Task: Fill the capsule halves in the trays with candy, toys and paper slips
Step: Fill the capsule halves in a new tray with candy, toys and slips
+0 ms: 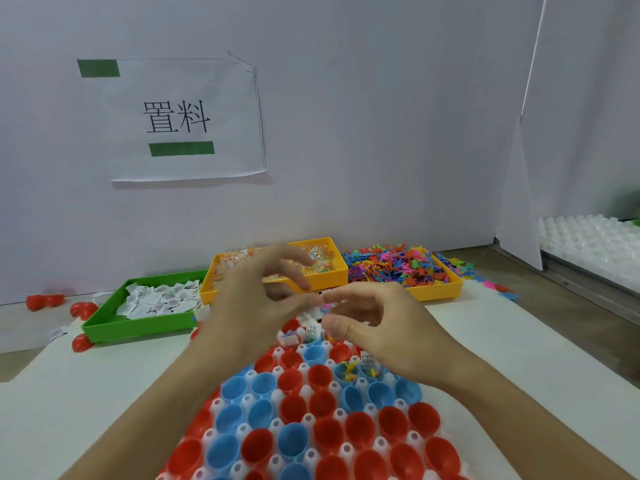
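Capsule tray [242, 429]: white plastic, studded with pegs, lying near and centre on the table [519, 358]. It carries rows of red and blue capsule halves [294, 441], open side up; most of the near ones hold nothing, while a few at the far end hold paper slips and small toys.

Left hand [249, 299] and right hand [384, 327]: raised over the far end of the tray, fingertips meeting on a tiny dark item [320, 293], too small to identify. They hide part of the far rows.

Green bin [138, 327], far left: folded paper slips [159, 299].
Orange bin [325, 275], far centre: wrapped candy.
Second orange bin [436, 289], far right: heaped multicoloured toy figures [398, 268].

Loose red capsule halves [83, 308] lie left of the green bin. Stacked white trays [588, 244] at far right. Paper sign [180, 119] on the wall.
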Demonstrator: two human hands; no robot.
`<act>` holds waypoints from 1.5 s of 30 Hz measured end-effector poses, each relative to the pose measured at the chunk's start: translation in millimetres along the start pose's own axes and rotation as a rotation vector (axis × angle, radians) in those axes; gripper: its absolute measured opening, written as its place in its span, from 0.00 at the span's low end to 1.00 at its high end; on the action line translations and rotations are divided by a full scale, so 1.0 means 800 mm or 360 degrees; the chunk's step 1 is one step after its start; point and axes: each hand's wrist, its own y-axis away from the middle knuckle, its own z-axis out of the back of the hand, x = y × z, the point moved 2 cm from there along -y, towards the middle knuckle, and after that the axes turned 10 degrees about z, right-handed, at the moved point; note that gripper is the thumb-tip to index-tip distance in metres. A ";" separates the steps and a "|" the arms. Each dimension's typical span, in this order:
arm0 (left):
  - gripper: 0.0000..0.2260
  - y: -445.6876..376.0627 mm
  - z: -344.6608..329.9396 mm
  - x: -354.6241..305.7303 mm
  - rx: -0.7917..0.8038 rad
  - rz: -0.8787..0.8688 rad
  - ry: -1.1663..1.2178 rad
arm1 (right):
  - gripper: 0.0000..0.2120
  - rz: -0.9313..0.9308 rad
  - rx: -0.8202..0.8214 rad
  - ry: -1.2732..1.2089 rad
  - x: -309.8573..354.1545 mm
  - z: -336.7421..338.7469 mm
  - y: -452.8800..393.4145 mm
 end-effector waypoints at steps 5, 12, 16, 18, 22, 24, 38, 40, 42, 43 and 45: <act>0.16 0.007 -0.021 -0.002 -0.0036 -0.0072 0.0011 | 0.05 -0.0017 -0.0044 -0.0234 0.000 0.001 0.000; 0.18 0.006 -0.019 0.001 0.0019 -0.0016 -0.0063 | 0.09 -0.0067 -0.0142 -0.0146 -0.004 0.006 -0.001; 0.17 0.004 -0.017 0.005 0.0127 0.0042 -0.0192 | 0.02 -0.0062 -0.0185 -0.0146 -0.005 0.011 -0.002; 0.15 0.004 -0.018 0.007 0.0190 0.0088 -0.0232 | 0.02 -0.0048 -0.0205 -0.0176 -0.004 0.014 -0.002; 0.05 0.002 -0.020 0.006 0.0242 0.0091 -0.0192 | 0.01 -0.0038 -0.0159 -0.0051 -0.005 0.016 -0.003; 0.02 0.002 -0.021 0.004 0.0272 0.0050 -0.0204 | 0.02 -0.0028 -0.0117 -0.0008 -0.005 0.014 -0.003; 0.03 0.001 -0.023 0.022 0.0437 0.0373 -0.0036 | 0.01 0.0030 -0.0254 0.0073 -0.007 0.013 -0.002; 0.03 -0.002 -0.017 0.022 0.0384 0.0372 -0.0146 | 0.02 0.0022 -0.0142 0.0238 -0.008 0.019 -0.003; 0.03 -0.004 -0.010 0.021 0.0316 0.0354 -0.0207 | 0.03 0.0024 0.0058 0.0416 -0.010 0.019 -0.002; 0.02 -0.005 -0.006 0.020 0.0296 0.0343 -0.0217 | 0.03 0.0029 0.0144 0.0499 -0.012 0.016 -0.001; 0.02 -0.006 -0.001 0.018 0.0282 0.0330 -0.0219 | 0.03 0.0032 0.0244 0.0601 -0.016 0.011 0.000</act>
